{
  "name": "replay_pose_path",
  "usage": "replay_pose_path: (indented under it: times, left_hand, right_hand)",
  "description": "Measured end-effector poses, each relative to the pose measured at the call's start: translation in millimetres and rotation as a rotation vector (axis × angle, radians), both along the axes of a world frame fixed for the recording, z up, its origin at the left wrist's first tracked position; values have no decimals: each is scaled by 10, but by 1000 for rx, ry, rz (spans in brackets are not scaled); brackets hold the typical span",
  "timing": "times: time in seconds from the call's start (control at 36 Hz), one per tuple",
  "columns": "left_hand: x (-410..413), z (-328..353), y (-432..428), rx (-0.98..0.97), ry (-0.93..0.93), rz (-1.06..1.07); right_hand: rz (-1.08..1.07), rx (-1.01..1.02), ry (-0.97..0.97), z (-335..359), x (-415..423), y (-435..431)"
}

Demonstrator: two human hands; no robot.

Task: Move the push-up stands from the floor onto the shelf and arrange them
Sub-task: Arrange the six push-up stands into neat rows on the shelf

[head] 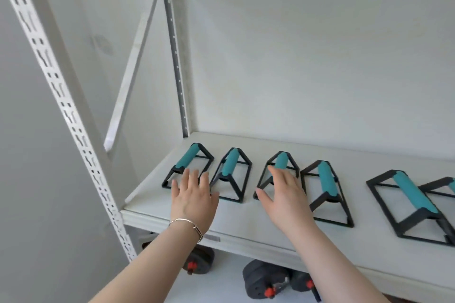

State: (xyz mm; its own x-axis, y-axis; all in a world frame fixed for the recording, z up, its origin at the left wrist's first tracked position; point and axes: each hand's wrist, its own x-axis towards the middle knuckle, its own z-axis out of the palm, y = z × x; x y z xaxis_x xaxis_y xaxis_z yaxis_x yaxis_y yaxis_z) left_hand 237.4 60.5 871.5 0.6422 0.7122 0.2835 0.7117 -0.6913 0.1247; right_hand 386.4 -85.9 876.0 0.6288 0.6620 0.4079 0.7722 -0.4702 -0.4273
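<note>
Several black-framed push-up stands with teal grips stand in a row on the white shelf [246,224]. The leftmost stand [190,161] and the second stand [232,167] sit just beyond my left hand [194,198], which hovers open, fingers spread, holding nothing. My right hand [283,192] is open over the front of the third stand [282,161], partly hiding its frame; I cannot tell if it touches. A fourth stand [326,182] stands to its right. Further right are a larger-looking stand [411,198] and another [443,187] cut off by the frame edge.
A perforated white upright [61,96] and a diagonal brace [133,66] frame the shelf's left side. A grey rear post [176,56] stands at the back corner. Black dumbbells with red collars [268,280] lie on the lower level beneath the shelf.
</note>
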Motion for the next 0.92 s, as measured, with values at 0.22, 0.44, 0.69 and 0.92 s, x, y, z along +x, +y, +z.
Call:
replay_pose_path:
  times: [0.22,0.44,0.69,0.92]
  left_hand:
    - [92,-98,588,-30,-20,24]
    - [365,-149,1236,-89,-23,89]
    - [745,-94,1777,-248,-24,63]
    - [974,-160,2049,-298,112,92]
  right_hand:
    - [-4,-68,45,41,-38,577]
    - [-52,-127,252,-33,255,1375]
    - [-97,-312,430,-156,565,2017]
    - [-112,-287,556,-156,716,2241]
